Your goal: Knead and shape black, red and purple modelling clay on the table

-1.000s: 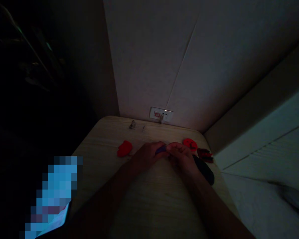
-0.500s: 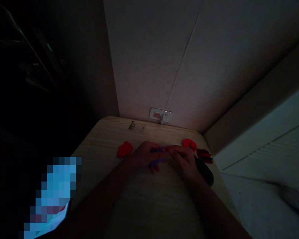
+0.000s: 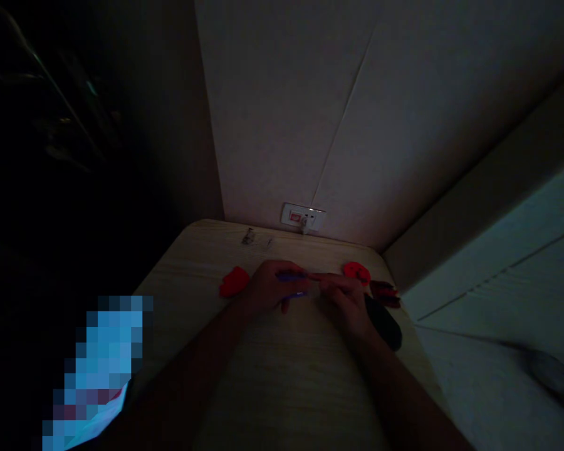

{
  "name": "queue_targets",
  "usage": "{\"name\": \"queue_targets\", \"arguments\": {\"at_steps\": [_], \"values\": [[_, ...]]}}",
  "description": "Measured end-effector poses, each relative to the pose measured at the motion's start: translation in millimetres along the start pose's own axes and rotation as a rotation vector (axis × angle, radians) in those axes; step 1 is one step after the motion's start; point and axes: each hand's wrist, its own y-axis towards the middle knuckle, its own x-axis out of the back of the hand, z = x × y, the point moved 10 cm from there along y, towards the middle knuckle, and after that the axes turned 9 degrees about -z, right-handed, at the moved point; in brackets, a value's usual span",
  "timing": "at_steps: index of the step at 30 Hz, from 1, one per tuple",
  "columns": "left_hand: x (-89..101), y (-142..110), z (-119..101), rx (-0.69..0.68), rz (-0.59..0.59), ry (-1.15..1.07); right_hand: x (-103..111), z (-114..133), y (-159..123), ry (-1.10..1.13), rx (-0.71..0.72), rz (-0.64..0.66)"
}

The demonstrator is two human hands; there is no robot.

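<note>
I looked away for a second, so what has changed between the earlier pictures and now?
The left hand has shifted slightly left with the purple item, more of which now shows, drawing away from the right hand, whose index finger now points toward it; whether it touches is too dark to tell. The red piece on the left, round red piece and dark oval thing stayed put.

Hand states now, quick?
Left hand: closed on a purple thing.
Right hand: fingers partly curled; too dark to tell whether it holds anything.

L hand (image 3: 271, 289) farther fr. R hand (image 3: 350, 304)
</note>
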Motion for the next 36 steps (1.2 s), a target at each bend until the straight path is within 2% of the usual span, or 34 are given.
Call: {"name": "queue_targets", "arguments": {"at_steps": [3,8,13,15,20,31,36], "values": [[3.7,-0.4,0.2,0.028,-0.024,0.023,-2.1,4.8,-0.1,0.023,0.009,0.000],[9.9,-1.6,0.8,0.036,-0.058,0.090,-6.2,9.0,-2.6,-0.109,0.087,0.010],[13.1,1.6,-9.1,-0.105,-0.093,0.167,-8.0,13.2,-4.6,-0.189,0.135,0.025],[13.0,2.9,-13.0,-0.153,-0.098,0.195,-10.9,14.7,-4.7,-0.156,0.114,0.057],[13.7,4.1,-14.9,-0.154,-0.099,0.206,-19.2,14.6,-5.3,-0.008,0.057,0.137],[24.5,3.8,-19.1,-0.223,-0.195,0.213,-17.8,-1.2,-4.2,0.020,-0.008,0.126],[27.1,4.9,-19.3,-0.227,-0.231,0.216,-13.4,1.1,-4.7,0.014,-0.003,0.075]]}}
